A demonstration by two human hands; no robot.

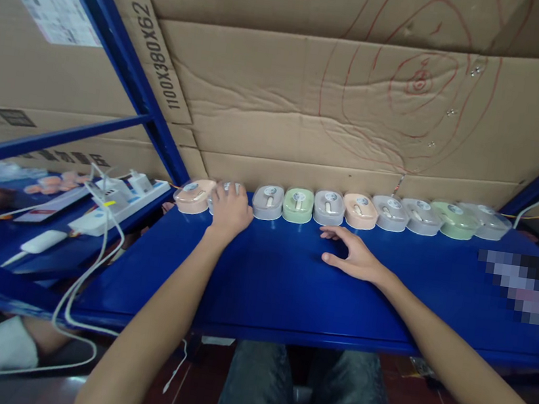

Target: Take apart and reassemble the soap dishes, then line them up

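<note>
The cardboard box (pixel 137 32) reads "1100X380X62" along its edge.

A row of small cases (pixel 343 208) runs along the back edge of my table (pixel 264 281), against the cardboard (pixel 312 102) behind. My left hand (pixel 229 212) lies on the second case (pixel 226 190) at eleven o'clock; my right hand (pixel 354 256) rests flat on the table at one o'clock, just before the row

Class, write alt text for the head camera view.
A person's left hand covers one small case in a row of pastel cases along the back of a blue shelf; the right hand lies flat nearby. Cardboard stands behind.
</note>
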